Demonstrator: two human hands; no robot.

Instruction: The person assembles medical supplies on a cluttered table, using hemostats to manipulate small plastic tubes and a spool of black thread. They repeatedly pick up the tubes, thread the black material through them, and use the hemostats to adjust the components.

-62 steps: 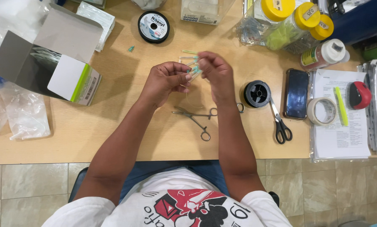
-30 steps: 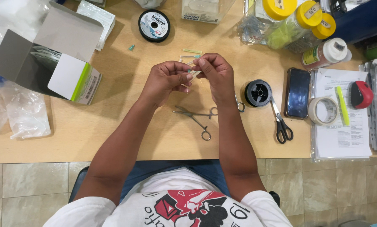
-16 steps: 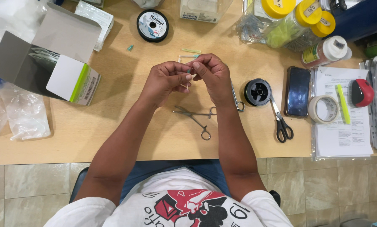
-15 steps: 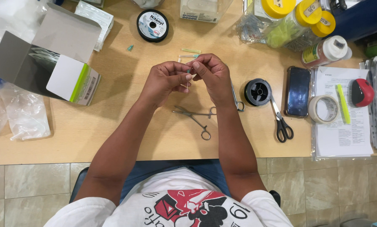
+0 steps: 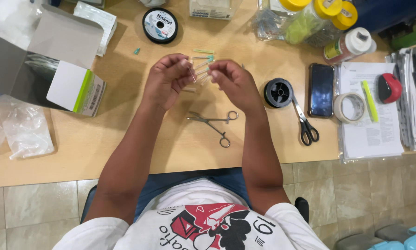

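Seen from above, a seated person holds both hands raised over the middle of a wooden table (image 5: 124, 139), the left hand (image 5: 165, 79) and right hand (image 5: 231, 79) close together with fingertips pinched on a thin, pale needle-like piece (image 5: 192, 74) spanning the small gap between them; what it is exactly is too fine to tell. Just beyond the hands, several small capped needles with green hubs (image 5: 203, 58) lie on the table. Metal forceps (image 5: 215, 126) lie just below the hands, black-handled scissors (image 5: 305, 125) and a black spool (image 5: 278, 92) to the right, and an open cardboard box (image 5: 45, 65) well to the left.
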